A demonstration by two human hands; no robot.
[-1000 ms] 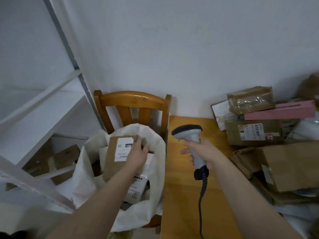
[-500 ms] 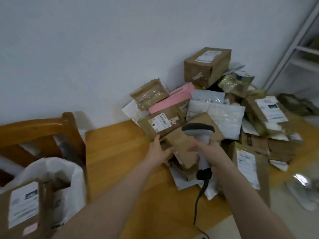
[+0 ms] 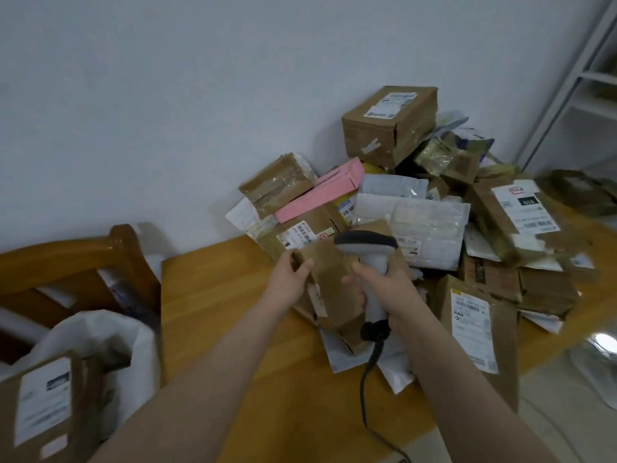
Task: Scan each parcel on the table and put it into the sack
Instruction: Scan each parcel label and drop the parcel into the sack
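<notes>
Single head view, looking forward-down, close over wooden table (image 3: 213, 295), toward white wall (image 3: 167, 95)

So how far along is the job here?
Done: one labelled box sits in the white sack. In hand: the left hand grips a brown parcel at the pile's edge; the right hand holds the scanner. Left: a big pile of parcels on the table.

A wooden chair (image 3: 66, 259) stands at the left before the white wall (image 3: 167, 95), white shelving (image 3: 567, 81) at the right.
</notes>
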